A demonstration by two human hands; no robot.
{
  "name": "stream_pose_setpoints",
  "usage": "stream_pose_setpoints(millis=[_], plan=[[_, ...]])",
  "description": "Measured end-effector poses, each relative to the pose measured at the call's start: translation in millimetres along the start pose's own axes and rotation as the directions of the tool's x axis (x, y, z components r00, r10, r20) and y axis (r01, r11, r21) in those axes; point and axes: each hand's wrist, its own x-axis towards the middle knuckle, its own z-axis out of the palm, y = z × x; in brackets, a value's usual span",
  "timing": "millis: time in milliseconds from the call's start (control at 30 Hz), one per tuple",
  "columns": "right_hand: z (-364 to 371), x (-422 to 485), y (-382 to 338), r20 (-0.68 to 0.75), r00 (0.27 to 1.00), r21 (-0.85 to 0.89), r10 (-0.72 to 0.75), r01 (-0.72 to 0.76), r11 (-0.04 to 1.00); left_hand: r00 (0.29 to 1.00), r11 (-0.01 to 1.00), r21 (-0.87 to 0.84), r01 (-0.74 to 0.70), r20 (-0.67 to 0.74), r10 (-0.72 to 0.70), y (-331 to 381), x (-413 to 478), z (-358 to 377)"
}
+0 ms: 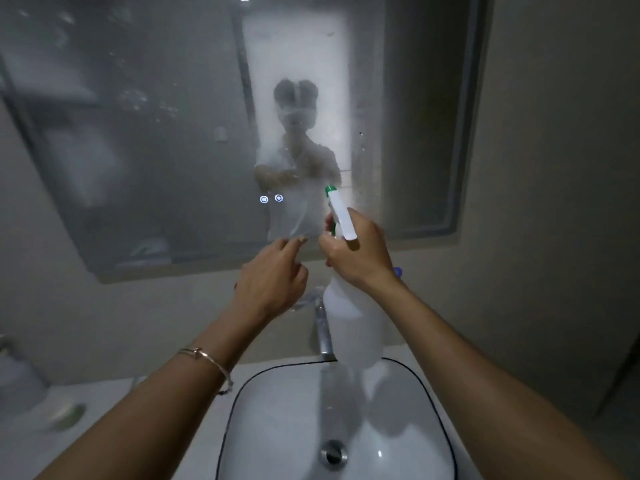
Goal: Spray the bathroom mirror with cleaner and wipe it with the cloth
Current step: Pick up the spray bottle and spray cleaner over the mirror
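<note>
The bathroom mirror (166, 133) fills the wall ahead, hazy and dotted with droplets, with two small lit touch icons near its lower middle. My right hand (356, 251) grips the neck of a translucent white spray bottle (353, 327) whose white and green nozzle points at the glass. A finger rests on the green trigger. My left hand (273, 275) hovers just left of the bottle, fingers apart, holding nothing. No cloth is in view.
A white sink basin (277, 410) with a dark rim and metal drain lies below my arms. A chrome faucet (322, 330) rises behind it. A soap dish (65, 415) and a pale container (17, 372) sit on the counter at left.
</note>
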Motion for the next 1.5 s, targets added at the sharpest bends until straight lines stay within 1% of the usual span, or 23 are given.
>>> stream_pose_setpoints(millis=[100,267,400,500,600,700,767,833,900,967,1067,1133,1267,1400,1500], plan=[[41.3,10.1,-25.0,0.073,0.995,0.02,-0.061,0.06,0.998,0.994,0.996,0.047,0.077,-0.086,-0.073,-42.9,-2.5,-29.4],[107.9,7.5,-69.1,0.122,0.975,0.067,-0.185,0.178,0.982,0.978,0.989,0.068,0.133,-0.17,-0.12,-108.7,-12.7,-63.9],[161.2,10.5,-97.3,0.197,0.967,0.084,-0.162,0.148,0.985,0.973,0.992,0.045,0.119,-0.204,-0.107,-161.5,-23.1,-80.5],[210.6,11.7,-115.5,0.195,0.968,0.064,-0.159,0.149,0.987,0.97,0.994,0.03,0.104,-0.225,-0.095,-209.2,-33.6,-93.9],[264.7,6.6,-135.9,0.22,0.961,0.025,-0.169,0.167,0.986,0.965,0.991,0.007,0.133,-0.228,-0.128,-264.7,-45.7,-106.4],[324.3,-4.8,-148.6,0.289,0.945,0.006,-0.155,0.16,0.987,0.951,0.972,-0.042,0.23,-0.201,-0.234,-328.3,-62.0,-109.8],[365.3,-17.9,-148.4,0.366,0.924,-0.002,-0.112,0.121,0.993,0.946,0.956,-0.041,0.291,-0.134,-0.294,-372.9,-80.0,-104.0],[408.3,-33.4,-140.9,0.455,0.89,-0.024,-0.036,0.053,0.998,0.931,0.932,-0.05,0.359,-0.055,-0.361,-418.7,-103.4,-94.6],[452.7,-50.6,-129.4,0.536,0.842,-0.08,0.058,-0.017,0.997,0.899,0.897,-0.063,0.438,0.014,-0.438,-463.8,-130.4,-85.1],[496.7,-68.9,-119.4,0.625,0.773,-0.117,0.107,-0.043,0.992,0.855,0.852,-0.073,0.519,0.061,-0.516,-505.3,-159.4,-78.1],[559.6,-98.5,-112.2,0.759,0.644,-0.106,0.098,-0.026,0.994,0.761,0.759,-0.075,0.647,0.112,-0.638,-557.2,-206.1,-71.2],[598.2,-119.2,-109.0,0.809,0.581,-0.092,0.086,-0.02,0.996,0.699,0.698,-0.07,0.713,0.15,-0.699,-584.7,-239.0,-65.6],[666.3,-159.0,-101.4,0.84,0.535,-0.07,0.092,-0.06,0.996,0.59,0.593,-0.051,0.804,0.195,-0.783,-628.1,-304.9,-52.6],[709.8,-193.0,-95.4,0.856,0.504,-0.052,0.112,-0.132,0.99,0.526,0.542,0.014,0.84,0.217,-0.822,-652.1,-354.5,-41.2],[730.8,-211.2,-93.6,0.867,0.476,-0.059,0.149,-0.198,0.978,0.467,0.497,0.05,0.866,0.272,-0.841,-659.8,-376.8,-32.2]])
